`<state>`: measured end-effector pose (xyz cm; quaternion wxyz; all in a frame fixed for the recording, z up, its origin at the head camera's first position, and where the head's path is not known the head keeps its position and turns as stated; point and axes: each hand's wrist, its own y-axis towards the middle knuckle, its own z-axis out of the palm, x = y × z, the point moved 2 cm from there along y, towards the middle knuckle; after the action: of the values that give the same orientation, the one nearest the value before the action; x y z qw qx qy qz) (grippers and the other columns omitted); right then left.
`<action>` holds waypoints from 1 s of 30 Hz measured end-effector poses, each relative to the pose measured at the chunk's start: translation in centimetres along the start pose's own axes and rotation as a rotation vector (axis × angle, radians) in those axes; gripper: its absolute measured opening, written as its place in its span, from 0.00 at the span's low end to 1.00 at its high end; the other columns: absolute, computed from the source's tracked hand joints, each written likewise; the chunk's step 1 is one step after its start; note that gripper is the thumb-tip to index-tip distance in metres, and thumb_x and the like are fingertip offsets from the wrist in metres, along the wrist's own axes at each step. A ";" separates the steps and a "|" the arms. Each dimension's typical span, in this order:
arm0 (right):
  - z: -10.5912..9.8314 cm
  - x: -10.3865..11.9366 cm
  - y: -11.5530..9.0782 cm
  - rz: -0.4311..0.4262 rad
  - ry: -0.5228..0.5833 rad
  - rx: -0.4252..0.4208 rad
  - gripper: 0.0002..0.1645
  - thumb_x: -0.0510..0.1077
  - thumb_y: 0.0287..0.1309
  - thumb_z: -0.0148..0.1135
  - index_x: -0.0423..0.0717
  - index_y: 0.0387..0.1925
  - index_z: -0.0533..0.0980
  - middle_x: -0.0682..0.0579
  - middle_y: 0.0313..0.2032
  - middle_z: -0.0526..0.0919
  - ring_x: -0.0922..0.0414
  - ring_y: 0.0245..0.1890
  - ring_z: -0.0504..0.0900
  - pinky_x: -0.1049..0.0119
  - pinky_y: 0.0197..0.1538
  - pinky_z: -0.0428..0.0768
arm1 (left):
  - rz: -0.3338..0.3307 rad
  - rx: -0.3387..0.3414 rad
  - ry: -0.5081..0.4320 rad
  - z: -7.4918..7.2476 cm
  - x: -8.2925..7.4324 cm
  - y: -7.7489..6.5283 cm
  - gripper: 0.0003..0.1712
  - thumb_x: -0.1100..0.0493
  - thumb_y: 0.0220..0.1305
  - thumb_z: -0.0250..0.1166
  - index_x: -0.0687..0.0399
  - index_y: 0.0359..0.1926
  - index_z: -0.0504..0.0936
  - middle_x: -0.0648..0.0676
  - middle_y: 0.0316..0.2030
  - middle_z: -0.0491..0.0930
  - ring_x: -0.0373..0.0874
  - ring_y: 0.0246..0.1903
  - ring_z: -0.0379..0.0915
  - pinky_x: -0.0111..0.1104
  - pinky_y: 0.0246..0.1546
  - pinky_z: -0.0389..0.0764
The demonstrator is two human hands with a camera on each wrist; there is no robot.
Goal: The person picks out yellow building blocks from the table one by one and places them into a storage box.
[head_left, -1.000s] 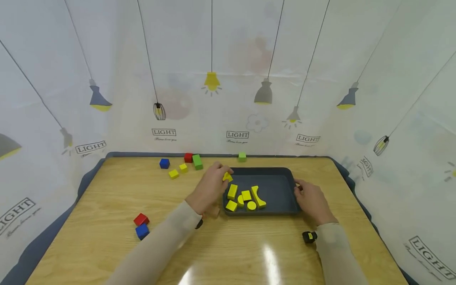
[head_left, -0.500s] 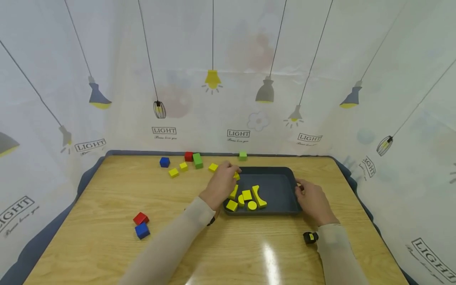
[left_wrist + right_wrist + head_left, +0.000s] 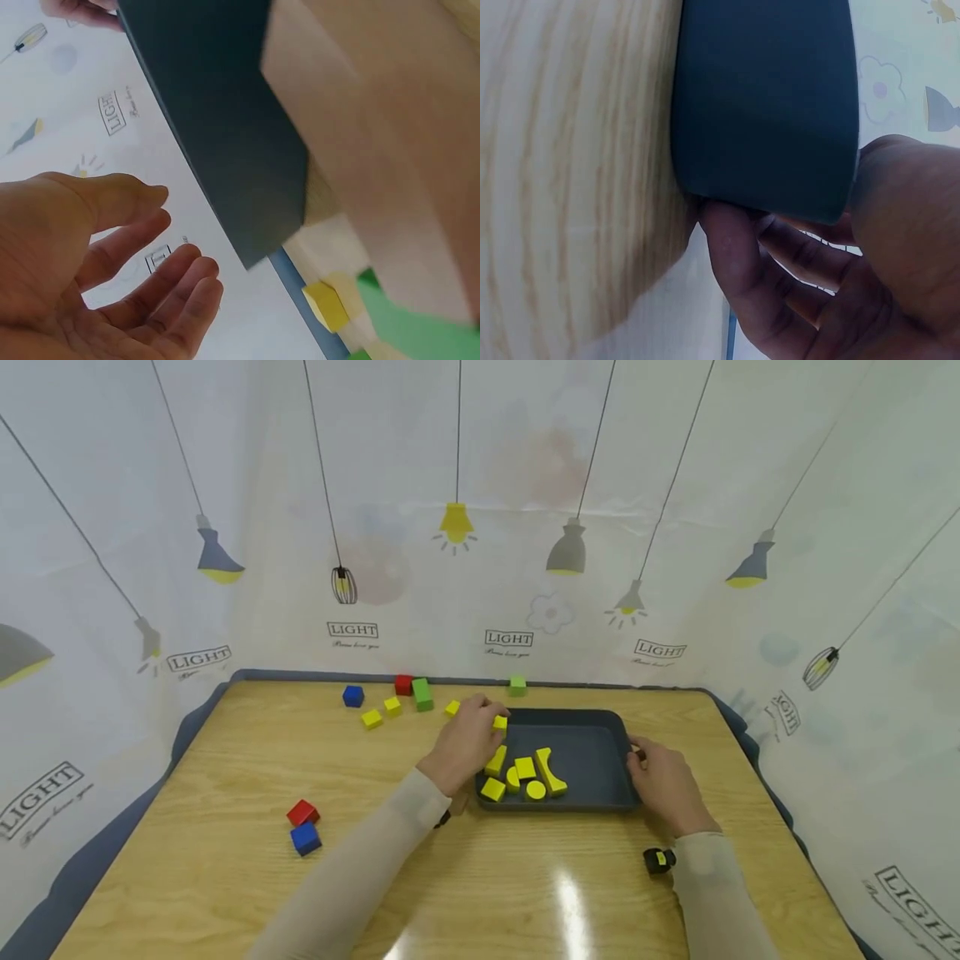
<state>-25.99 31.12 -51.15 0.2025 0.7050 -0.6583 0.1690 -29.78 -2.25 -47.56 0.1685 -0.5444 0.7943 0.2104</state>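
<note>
My left hand (image 3: 467, 739) hovers over the left end of a dark grey tray (image 3: 592, 752). A small yellow block (image 3: 500, 723) shows right at its fingertips in the head view. In the left wrist view, the fingers are loosely bent, with nothing between thumb and fingers. Several more yellow blocks lie in the tray's left half, among them a round one (image 3: 536, 791), a cube (image 3: 525, 767) and an arch-cut one (image 3: 551, 773). My right hand (image 3: 667, 782) grips the tray's right end, fingers at the lower edge and thumb side at the rim (image 3: 855, 161).
Behind the left hand, a yellow block (image 3: 452, 707), two green blocks, a red cube (image 3: 403, 685) and a blue cube (image 3: 353, 696) stand on the table. Red (image 3: 302, 812) and blue (image 3: 305, 838) blocks sit front left. A plain wooden block (image 3: 375, 150) is beside the tray's left end.
My left hand has moved right over the tray with a yellow block and let it go. A yellow block on the table behind came into view. The right hand stays on the tray.
</note>
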 end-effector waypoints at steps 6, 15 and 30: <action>-0.2 0.0 0.1 0.006 -0.005 0.007 0.28 0.40 0.89 0.57 0.30 0.80 0.76 0.28 0.56 0.92 0.56 0.26 0.80 0.60 0.29 0.77 | 0.028 -0.068 0.007 -1.1 1.8 -0.7 0.18 0.63 0.84 0.71 0.56 0.69 0.90 0.60 0.65 0.85 0.54 0.59 0.86 0.42 0.56 0.95; -0.1 0.0 0.0 0.007 -0.010 0.012 0.28 0.41 0.90 0.56 0.31 0.80 0.75 0.28 0.57 0.92 0.56 0.25 0.79 0.62 0.28 0.75 | -0.037 -0.102 0.061 -3.0 4.7 -1.9 0.21 0.59 0.84 0.72 0.55 0.72 0.88 0.63 0.68 0.84 0.53 0.53 0.85 0.41 0.49 0.95; -0.1 -0.2 0.0 -0.002 0.004 0.020 0.29 0.41 0.90 0.55 0.31 0.81 0.74 0.27 0.57 0.91 0.55 0.23 0.78 0.62 0.27 0.75 | -0.186 -0.103 0.125 -5.1 10.7 -3.1 0.26 0.58 0.84 0.71 0.59 0.77 0.83 0.68 0.71 0.81 0.64 0.61 0.83 0.56 0.56 0.93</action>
<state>-25.99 31.38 -51.15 0.1967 0.7075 -0.6554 0.1769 -30.82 -14.43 -48.97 0.1093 -0.6359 0.7374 0.2000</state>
